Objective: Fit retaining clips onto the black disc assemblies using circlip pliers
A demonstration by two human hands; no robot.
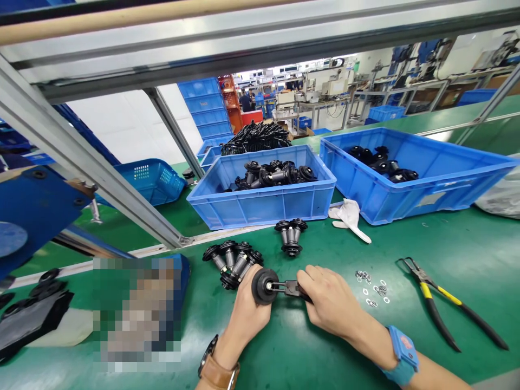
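My left hand (247,310) is closed around a black flanged cylindrical part (260,287), its round end turned up. Closed on the handles of snap-ring pliers (291,288), my right hand (331,299) holds their tips at the light centre of that end. Whether a ring sits on the tips is too small to tell. Several similar parts (239,265) lie just beyond my left hand, and a further cluster of them (291,236) stands farther back. To the right of my right hand are several small metal rings (381,290) and a second pair of pliers (433,290) with yellow-black handles.
Two blue bins, one in the middle (264,203) and one at the right (406,195), hold more black parts. A white glove (350,219) lies between them. Metal frame bars (134,184) rise at the left, near a blurred-out block (140,309). Black pieces (32,314) lie at far left.
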